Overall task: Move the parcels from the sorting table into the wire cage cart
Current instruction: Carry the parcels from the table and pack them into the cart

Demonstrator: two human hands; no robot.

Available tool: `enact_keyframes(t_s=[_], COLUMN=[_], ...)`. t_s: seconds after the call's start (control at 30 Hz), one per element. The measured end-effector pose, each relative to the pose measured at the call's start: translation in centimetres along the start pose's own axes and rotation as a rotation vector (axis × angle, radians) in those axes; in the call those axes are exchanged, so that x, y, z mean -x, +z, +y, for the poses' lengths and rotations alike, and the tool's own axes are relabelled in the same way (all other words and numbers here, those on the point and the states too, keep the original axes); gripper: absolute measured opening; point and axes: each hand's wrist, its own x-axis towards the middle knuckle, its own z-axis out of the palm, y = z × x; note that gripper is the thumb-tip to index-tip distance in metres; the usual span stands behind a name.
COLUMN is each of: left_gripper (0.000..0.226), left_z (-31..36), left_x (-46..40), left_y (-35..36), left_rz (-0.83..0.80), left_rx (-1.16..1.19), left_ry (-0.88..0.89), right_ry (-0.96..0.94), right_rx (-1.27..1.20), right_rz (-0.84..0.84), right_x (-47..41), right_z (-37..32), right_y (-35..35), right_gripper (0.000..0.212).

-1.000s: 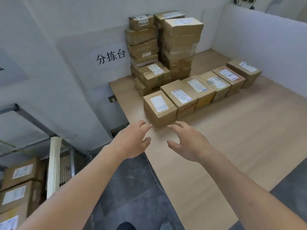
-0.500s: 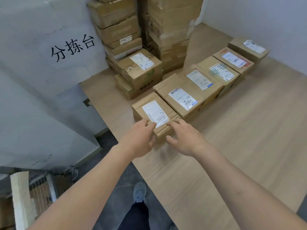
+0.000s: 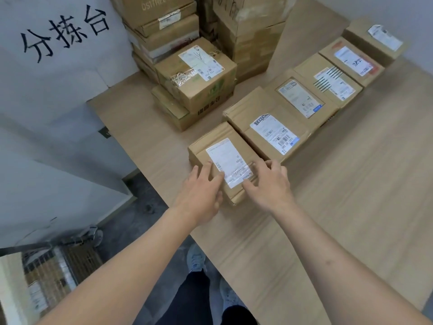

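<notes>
A small cardboard parcel with a white label sits at the near end of a row on the wooden sorting table. My left hand lies on the parcel's near left corner, fingers stretched over its top and thumb at the front face. My right hand rests on its near right part, fingertips reaching the edge that meets the second parcel. Neither hand has lifted it. A corner of the wire cage cart shows at the lower left, below table height.
Several more labelled parcels continue the row toward the far right. Tall stacks of boxes stand against the back wall, with a taped box in front. A white wall panel borders the left. My legs and shoes are at the table's edge.
I have stepped closer to the table. Both hands moved forward from the air onto the nearest parcel's top. The parcel has not shifted.
</notes>
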Motion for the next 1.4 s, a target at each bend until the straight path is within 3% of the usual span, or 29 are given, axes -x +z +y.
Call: enact_keyframes(t_s=[0.2, 0.3, 0.43, 0.87, 1.13, 1.4], left_gripper=[0.039, 0.052, 0.067, 0.068, 0.069, 0.072], left_z=[-0.3, -0.9, -1.2, 1.1, 0.9, -3.8], left_x=[2.0, 2.7, 3.3, 10.4, 17.7, 25.7], left_y=[0.9, 2.6, 4.6, 2.6, 2.2, 3.2], left_rz=[0.097, 0.092, 0.107, 0.290, 0.412, 0.447], left_rx=[0.143, 0.334, 0.542, 0.586, 0.635, 0.662], left_ry=[-0.174, -0.261, -0.239, -0.317, -0.426, -0.597], right_ry=[-0.068, -0.124, -0.159, -0.374, -0.554, -0.701], right_rx=[-0.049, -0.165, -0.296, -0.269, -0.210, -0.118], right_rz=[-0.163, -0.225, -0.162, -0.069, -0.124, -0.239], right_x=[1.2, 2.4, 2.6, 6.4, 10.7, 15.2], right_z=[0.3, 0.7, 0.7, -1.3, -4.9, -11.3], right_y=[1.4, 3.4, 5.7, 4.2, 4.4, 8.2], right_gripper=[0.061, 0.065, 0.073, 0.076, 0.076, 0.073])
